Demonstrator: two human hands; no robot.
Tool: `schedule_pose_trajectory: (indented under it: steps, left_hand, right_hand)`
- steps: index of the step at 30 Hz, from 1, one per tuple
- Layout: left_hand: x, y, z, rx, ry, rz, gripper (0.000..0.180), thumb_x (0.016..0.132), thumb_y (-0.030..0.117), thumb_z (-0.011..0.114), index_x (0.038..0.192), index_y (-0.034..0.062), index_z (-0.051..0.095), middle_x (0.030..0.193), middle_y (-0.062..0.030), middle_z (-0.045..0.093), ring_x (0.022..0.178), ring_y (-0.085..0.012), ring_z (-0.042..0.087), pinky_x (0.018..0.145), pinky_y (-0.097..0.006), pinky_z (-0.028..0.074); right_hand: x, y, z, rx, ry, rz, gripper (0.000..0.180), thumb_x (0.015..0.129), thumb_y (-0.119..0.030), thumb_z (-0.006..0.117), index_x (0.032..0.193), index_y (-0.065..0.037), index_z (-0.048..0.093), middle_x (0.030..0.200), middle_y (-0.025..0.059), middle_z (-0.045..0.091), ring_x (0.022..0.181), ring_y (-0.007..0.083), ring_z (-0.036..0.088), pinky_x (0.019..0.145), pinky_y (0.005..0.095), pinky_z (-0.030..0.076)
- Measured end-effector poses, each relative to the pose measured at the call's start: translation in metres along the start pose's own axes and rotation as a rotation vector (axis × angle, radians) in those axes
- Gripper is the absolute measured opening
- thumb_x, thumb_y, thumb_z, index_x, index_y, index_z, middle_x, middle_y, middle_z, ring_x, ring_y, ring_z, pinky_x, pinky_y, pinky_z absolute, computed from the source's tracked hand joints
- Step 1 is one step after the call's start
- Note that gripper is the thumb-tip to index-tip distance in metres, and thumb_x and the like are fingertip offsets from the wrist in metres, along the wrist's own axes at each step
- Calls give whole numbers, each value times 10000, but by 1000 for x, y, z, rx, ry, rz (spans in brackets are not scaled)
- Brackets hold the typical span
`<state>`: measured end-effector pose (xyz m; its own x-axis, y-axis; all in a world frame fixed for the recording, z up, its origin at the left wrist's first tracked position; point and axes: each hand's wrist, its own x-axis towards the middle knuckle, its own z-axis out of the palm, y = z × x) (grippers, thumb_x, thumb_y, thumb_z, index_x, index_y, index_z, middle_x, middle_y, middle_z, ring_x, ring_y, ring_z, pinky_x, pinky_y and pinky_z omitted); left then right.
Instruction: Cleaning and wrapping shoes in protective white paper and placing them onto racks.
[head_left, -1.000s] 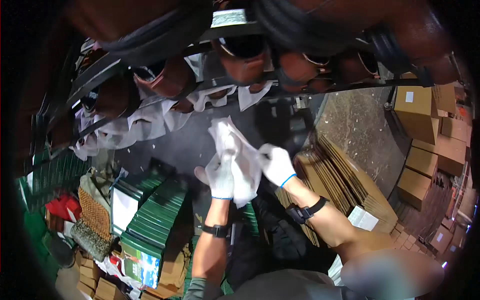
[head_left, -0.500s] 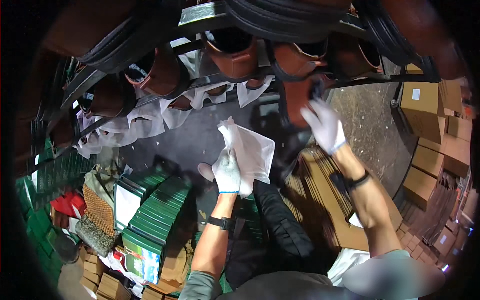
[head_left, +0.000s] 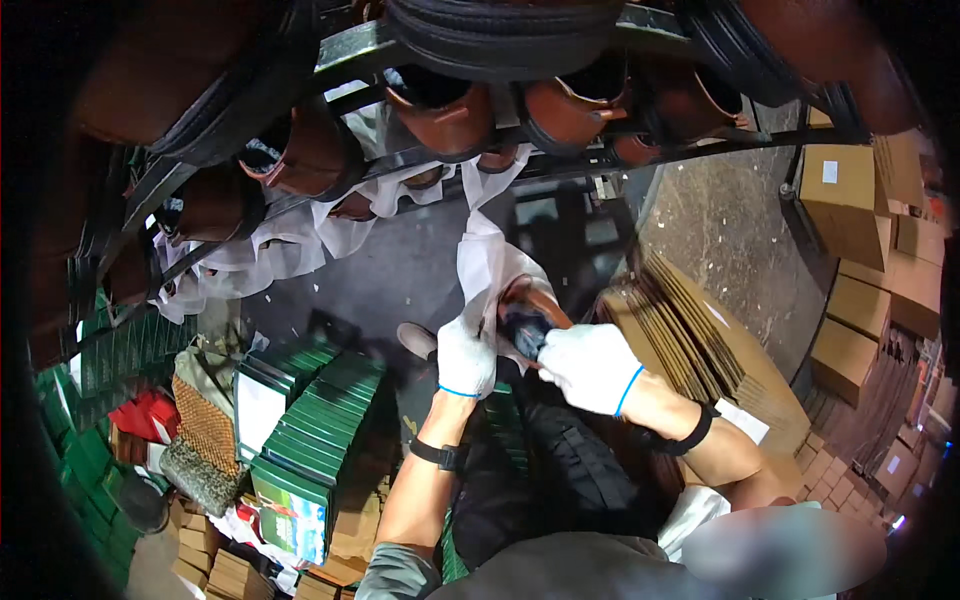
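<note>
My left hand (head_left: 466,362), in a white knit glove, pinches the edge of a thin white translucent bag (head_left: 484,252). A brown shoe (head_left: 543,300) with a dark inside lies against the bag, its far end partly covered by the white film. My right hand (head_left: 592,368), gloved likewise, grips the shoe at its near end, with the fingertips at the opening. How far the shoe sits inside the bag is hard to tell. Both hands are close together in front of my lap.
Racks of brown shoes (head_left: 440,115) hang overhead, some wrapped in white film (head_left: 285,250). Green boxes (head_left: 325,410) are stacked at left, beside a beaded cushion (head_left: 205,410). Flattened cardboard (head_left: 740,370) leans at right, with brown cartons (head_left: 850,200) beyond.
My right hand has brought the shoe down from below the rack to the bag at my left hand. The bag's film now lies partly around the shoe.
</note>
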<state>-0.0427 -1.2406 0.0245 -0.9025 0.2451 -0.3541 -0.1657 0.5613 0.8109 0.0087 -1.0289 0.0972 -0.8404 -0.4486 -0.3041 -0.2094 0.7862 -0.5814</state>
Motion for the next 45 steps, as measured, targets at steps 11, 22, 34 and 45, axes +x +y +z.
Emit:
schedule_pose_trajectory:
  steps: [11, 22, 34, 45]
  left_hand:
    - [-9, 18, -8, 42, -61, 30, 306, 1059, 157, 684, 1303, -19, 736, 915, -305, 752, 848, -460, 768, 739, -436, 604]
    - [-18, -10, -7, -287, 67, -26, 232, 1013, 145, 694, 1152, -26, 764, 1001, -191, 776, 863, -308, 746, 800, -384, 571]
    - [32, 16, 32, -941, 140, -408, 317, 1072, 264, 707, 1085, -45, 780, 883, -2, 722, 781, -73, 591, 696, -263, 472]
    - [34, -5, 49, -205, 202, -176, 157, 1055, 68, 675, 1011, -76, 717, 821, -51, 731, 819, -94, 593, 727, -318, 509]
  right_hand:
    - [-9, -21, -3, 128, 51, 36, 170, 932, -263, 719, 873, -104, 729, 803, 108, 669, 715, 356, 707, 667, 446, 577]
    - [9, 18, 26, 109, 698, 279, 140, 942, -152, 766, 937, -21, 717, 887, 175, 718, 772, 381, 696, 694, 464, 573]
    - [72, 21, 34, 687, 126, 530, 275, 920, -305, 757, 1039, -58, 737, 1136, 213, 760, 1100, 422, 713, 944, 495, 566]
    - [75, 211, -82, -330, 678, 527, 482, 942, -376, 721, 1316, -73, 709, 1308, 226, 737, 1184, 452, 704, 999, 546, 568]
